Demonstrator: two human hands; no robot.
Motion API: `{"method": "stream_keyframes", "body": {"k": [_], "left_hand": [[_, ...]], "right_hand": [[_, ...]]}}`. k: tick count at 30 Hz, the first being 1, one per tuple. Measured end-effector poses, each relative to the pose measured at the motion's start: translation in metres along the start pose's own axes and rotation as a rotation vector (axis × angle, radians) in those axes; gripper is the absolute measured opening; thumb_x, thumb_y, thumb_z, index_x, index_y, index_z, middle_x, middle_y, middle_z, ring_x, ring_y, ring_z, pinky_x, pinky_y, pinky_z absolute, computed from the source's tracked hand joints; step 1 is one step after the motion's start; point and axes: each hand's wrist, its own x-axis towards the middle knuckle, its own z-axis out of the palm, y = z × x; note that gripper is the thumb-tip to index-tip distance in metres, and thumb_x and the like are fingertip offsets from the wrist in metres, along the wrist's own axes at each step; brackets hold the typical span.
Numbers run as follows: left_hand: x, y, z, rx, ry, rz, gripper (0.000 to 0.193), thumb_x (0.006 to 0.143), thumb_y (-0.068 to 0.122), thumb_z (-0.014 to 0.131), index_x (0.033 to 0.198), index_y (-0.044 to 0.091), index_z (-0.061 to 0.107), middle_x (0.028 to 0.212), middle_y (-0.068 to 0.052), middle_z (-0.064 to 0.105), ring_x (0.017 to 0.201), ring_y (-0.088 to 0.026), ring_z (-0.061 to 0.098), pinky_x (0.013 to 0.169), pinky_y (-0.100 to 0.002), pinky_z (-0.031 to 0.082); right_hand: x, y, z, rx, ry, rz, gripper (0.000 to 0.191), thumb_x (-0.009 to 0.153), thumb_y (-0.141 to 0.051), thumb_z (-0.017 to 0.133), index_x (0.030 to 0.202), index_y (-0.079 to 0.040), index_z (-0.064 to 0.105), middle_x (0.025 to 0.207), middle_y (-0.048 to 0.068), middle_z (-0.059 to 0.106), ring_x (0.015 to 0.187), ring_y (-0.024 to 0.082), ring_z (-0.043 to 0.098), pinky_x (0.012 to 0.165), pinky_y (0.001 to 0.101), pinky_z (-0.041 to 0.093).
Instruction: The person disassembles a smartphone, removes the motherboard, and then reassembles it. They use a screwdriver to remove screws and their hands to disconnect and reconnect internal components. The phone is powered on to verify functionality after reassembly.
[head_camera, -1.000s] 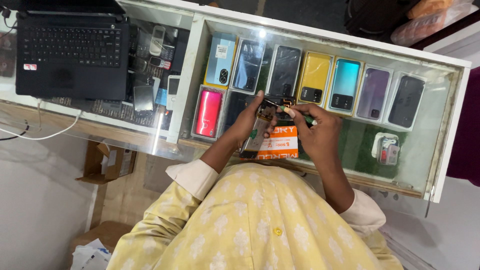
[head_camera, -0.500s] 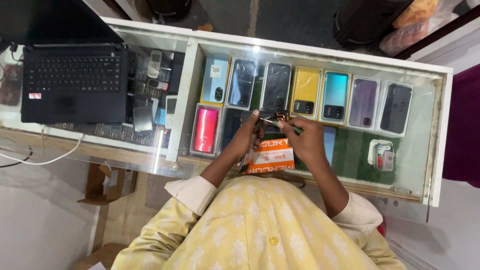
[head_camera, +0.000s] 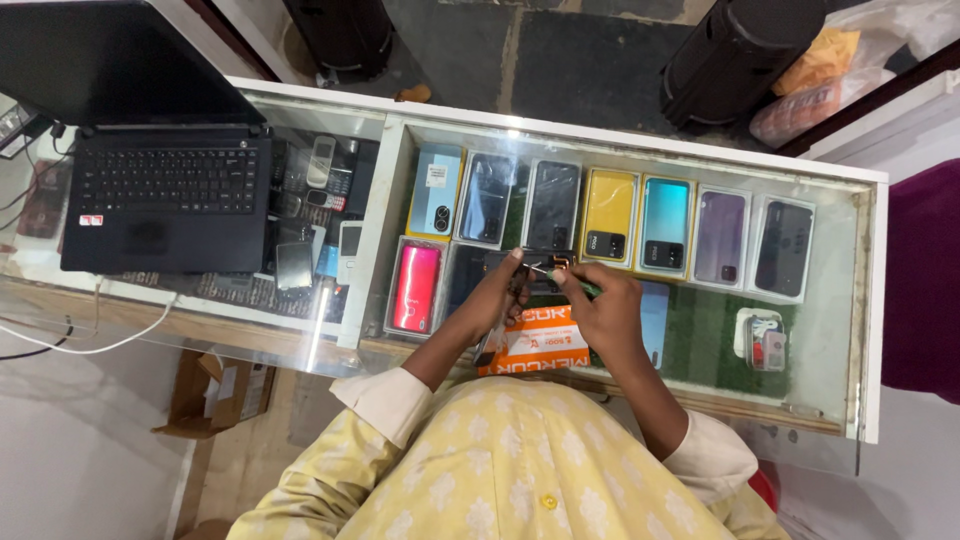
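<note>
Glass covers the tabletop, and over it a small dark phone is held in the left hand while a thin green-handled tool is pressed to it by the right hand. The left grip is closed narrowly around the phone's near edge; the right grip is pinched tight on the tool's shaft. The phone is found near the middle of the frame, at about 12 o'clock from an orange-and-white box lying on the glass below the hands.

A slip of the tool tip is judged the chief risk: with the device held in the air rather than rested flat, its casing could be scratched or a small part could be lost through a sideways skid. Any loosened piece could be dropped onto the hard glass and bounced out of reach. Beneath the pane, rows of displayed phones are seen at 12 o'clock, and a black laptop is set at 9 o'clock, well apart from the work.
</note>
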Motion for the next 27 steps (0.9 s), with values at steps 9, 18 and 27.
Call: {"method": "stream_keyframes", "body": {"k": [9, 18, 27], "left_hand": [[0.005, -0.014, -0.004, -0.087, -0.043, -0.022, 0.067, 0.097, 0.072, 0.036, 0.107, 0.01, 0.059, 0.073, 0.0, 0.046, 0.059, -0.012, 0.043, 0.054, -0.029, 0.037], [0.006, 0.0, 0.0, -0.01, -0.068, 0.006, 0.066, 0.096, 0.072, 0.037, 0.105, 0.01, 0.058, 0.074, -0.001, 0.047, 0.058, -0.013, 0.043, 0.053, -0.03, 0.037], [0.009, -0.003, 0.002, -0.043, -0.1, -0.014, 0.067, 0.096, 0.073, 0.037, 0.104, 0.01, 0.057, 0.073, 0.0, 0.047, 0.058, -0.013, 0.044, 0.052, -0.031, 0.037]], "right_hand": [[0.0, -0.007, 0.0, -0.005, 0.001, -0.109, 0.018, 0.085, -0.014, 0.081, 0.089, 0.002, 0.074, 0.079, 0.012, 0.07, 0.067, 0.021, 0.068, 0.061, 0.0327, 0.052], [-0.003, -0.003, -0.002, -0.02, 0.051, -0.069, 0.02, 0.082, -0.016, 0.082, 0.089, 0.0, 0.072, 0.082, 0.013, 0.071, 0.07, 0.023, 0.069, 0.064, 0.0345, 0.052], [0.001, 0.004, -0.009, -0.056, -0.005, -0.052, 0.022, 0.081, -0.017, 0.084, 0.087, 0.0, 0.072, 0.08, 0.013, 0.071, 0.068, 0.025, 0.068, 0.063, 0.0356, 0.052]]}}
